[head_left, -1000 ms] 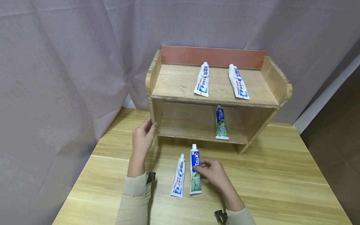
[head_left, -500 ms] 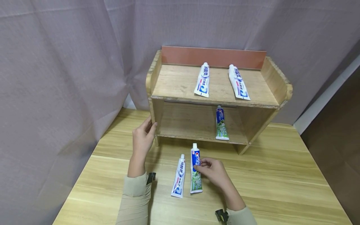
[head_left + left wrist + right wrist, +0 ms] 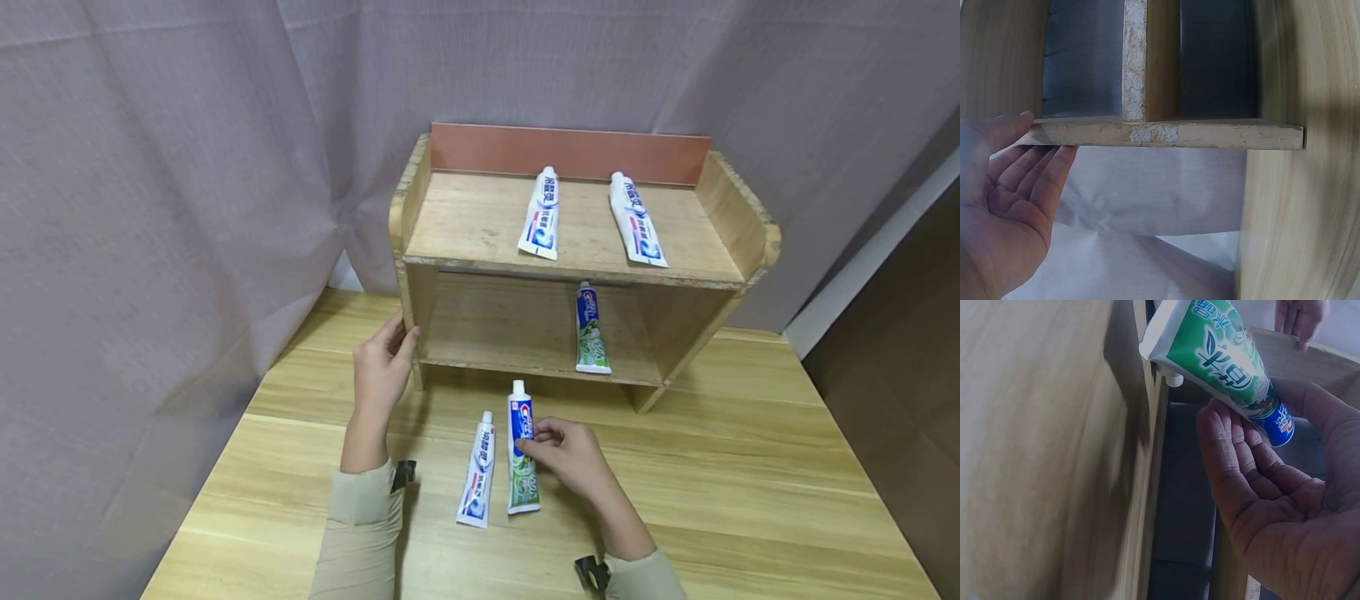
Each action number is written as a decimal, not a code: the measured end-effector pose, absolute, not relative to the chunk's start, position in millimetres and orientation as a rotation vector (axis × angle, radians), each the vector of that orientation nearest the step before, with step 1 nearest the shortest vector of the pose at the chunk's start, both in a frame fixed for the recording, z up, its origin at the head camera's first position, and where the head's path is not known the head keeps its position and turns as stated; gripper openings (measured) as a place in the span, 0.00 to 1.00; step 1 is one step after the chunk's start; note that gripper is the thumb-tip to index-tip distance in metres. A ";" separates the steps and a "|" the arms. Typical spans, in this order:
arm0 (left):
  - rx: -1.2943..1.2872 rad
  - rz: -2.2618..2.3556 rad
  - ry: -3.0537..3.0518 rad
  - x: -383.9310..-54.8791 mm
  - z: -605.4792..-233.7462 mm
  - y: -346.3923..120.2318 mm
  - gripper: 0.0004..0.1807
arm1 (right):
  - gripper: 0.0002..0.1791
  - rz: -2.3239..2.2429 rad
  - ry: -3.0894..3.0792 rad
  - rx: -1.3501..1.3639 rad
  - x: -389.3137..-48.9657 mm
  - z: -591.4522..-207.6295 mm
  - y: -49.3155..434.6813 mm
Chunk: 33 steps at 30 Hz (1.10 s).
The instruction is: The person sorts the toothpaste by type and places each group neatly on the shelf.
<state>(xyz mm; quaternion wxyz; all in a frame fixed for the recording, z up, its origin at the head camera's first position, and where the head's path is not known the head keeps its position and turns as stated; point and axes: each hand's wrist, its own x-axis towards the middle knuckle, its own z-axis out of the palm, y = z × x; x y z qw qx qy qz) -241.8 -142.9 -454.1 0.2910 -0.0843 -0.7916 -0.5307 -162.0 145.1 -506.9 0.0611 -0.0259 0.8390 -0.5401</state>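
My left hand (image 3: 381, 364) grips the left side panel of a two-tier wooden shelf (image 3: 487, 367); in the left wrist view the thumb lies on one face of the panel (image 3: 1210, 135) and the fingers on the other. With thumb and fingers my right hand (image 3: 566, 457) pinches a blue and green toothpaste tube (image 3: 522, 454) by its right edge, cap pointing toward the shelf. The right wrist view has this tube (image 3: 1222, 359) tilted, its flat end near the upper left. Just left of it on the table lies a white toothpaste tube (image 3: 477, 475).
Two white toothpaste tubes (image 3: 541, 215) (image 3: 636, 221) lie on the upper tier, before a reddish back strip (image 3: 570, 152). Another blue and green tube (image 3: 592, 329) rests on the lower tier. Grey cloth (image 3: 187, 167) hangs behind the wooden table (image 3: 765, 467).
The tube in my right hand has shifted slightly toward the shelf. My left hand keeps its grip on the side panel, and the other tubes stay put.
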 end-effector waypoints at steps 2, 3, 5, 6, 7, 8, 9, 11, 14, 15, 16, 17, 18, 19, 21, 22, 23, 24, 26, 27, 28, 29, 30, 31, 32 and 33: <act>-0.226 -1.413 -2.110 -242.0 -454.1 -142.7 0.19 | 0.15 -1.626 2.547 -0.090 -162.3 -506.2 145.1; -0.227 -1.410 -2.108 -242.1 -454.1 -142.5 0.19 | 0.15 -1.624 2.553 -0.095 -162.2 -505.2 145.1; -0.229 -1.406 -2.102 -242.4 -454.6 -142.5 0.19 | 0.15 -1.616 2.564 -0.101 -162.1 -504.0 145.0; -0.229 -1.404 -2.099 -242.4 -454.8 -142.4 0.19 | 0.15 -1.612 2.570 -0.102 -162.1 -503.5 145.0; -0.228 -1.403 -2.097 -242.7 -455.1 -142.4 0.19 | 0.15 -1.610 2.574 -0.102 -162.2 -503.1 144.9; -0.226 -1.403 -2.094 -243.0 -455.2 -142.3 0.19 | 0.15 -1.608 2.578 -0.103 -162.2 -502.6 144.9; -0.225 -1.405 -2.091 -243.1 -455.2 -142.3 0.18 | 0.15 -1.607 2.581 -0.104 -162.3 -502.2 144.9; -0.225 -1.406 -2.088 -243.3 -455.2 -142.5 0.18 | 0.14 -1.605 2.582 -0.102 -162.5 -501.8 144.9; -0.227 -1.409 -2.085 -243.6 -455.2 -142.5 0.18 | 0.13 -1.610 2.579 -0.097 -162.8 -500.9 144.9; -0.227 -1.409 -2.084 -243.5 -455.2 -142.5 0.18 | 0.13 -1.611 2.579 -0.094 -162.8 -500.5 144.9; -0.228 -1.407 -2.083 -243.4 -455.1 -142.4 0.18 | 0.13 -1.611 2.578 -0.091 -162.8 -500.2 144.8; -0.228 -1.406 -2.083 -243.2 -455.1 -142.4 0.18 | 0.13 -1.611 2.576 -0.086 -162.8 -500.2 144.7; -0.228 -1.408 -2.083 -243.0 -454.9 -142.2 0.19 | 0.13 -1.611 2.577 -0.086 -162.9 -500.0 144.5; -0.230 -1.407 -2.081 -242.8 -454.9 -142.2 0.19 | 0.13 -1.611 2.578 -0.087 -162.7 -499.4 144.5; -0.230 -1.408 -2.081 -242.5 -454.7 -142.2 0.19 | 0.13 -1.613 2.576 -0.087 -162.3 -498.9 144.5; -0.231 -1.409 -2.080 -242.5 -454.6 -142.2 0.19 | 0.14 -1.615 2.574 -0.088 -162.1 -498.7 144.5; -0.232 -1.411 -2.079 -242.5 -454.6 -142.2 0.19 | 0.14 -1.616 2.572 -0.089 -162.2 -498.8 144.5; -0.234 -1.411 -2.078 -242.5 -454.6 -142.3 0.19 | 0.14 -1.616 2.571 -0.088 -162.2 -498.9 144.5; -0.231 -1.411 -2.079 -242.6 -454.7 -142.5 0.19 | 0.14 -1.614 2.568 -0.084 -162.5 -499.2 144.4; -0.230 -1.410 -2.080 -242.6 -454.8 -142.5 0.19 | 0.14 -1.613 2.568 -0.084 -162.6 -499.1 144.3; -0.228 -1.407 -2.081 -242.6 -454.8 -142.5 0.18 | 0.14 -1.610 2.570 -0.084 -162.7 -498.7 144.4; -0.227 -1.405 -2.082 -242.6 -454.8 -142.5 0.18 | 0.14 -1.607 2.569 -0.080 -162.9 -498.7 144.4; -0.226 -1.401 -2.084 -242.6 -454.7 -142.5 0.18 | 0.14 -1.604 2.571 -0.079 -163.0 -498.0 144.6; -0.224 -1.398 -2.086 -242.5 -454.5 -142.4 0.18 | 0.14 -1.599 2.572 -0.078 -163.1 -497.5 144.7; -0.228 -1.398 -2.082 -242.5 -454.5 -142.4 0.18 | 0.15 -1.599 2.574 -0.078 -163.1 -496.6 144.9; -0.229 -1.394 -2.083 -242.4 -454.1 -142.2 0.18 | 0.15 -1.598 2.576 -0.080 -163.2 -495.6 145.2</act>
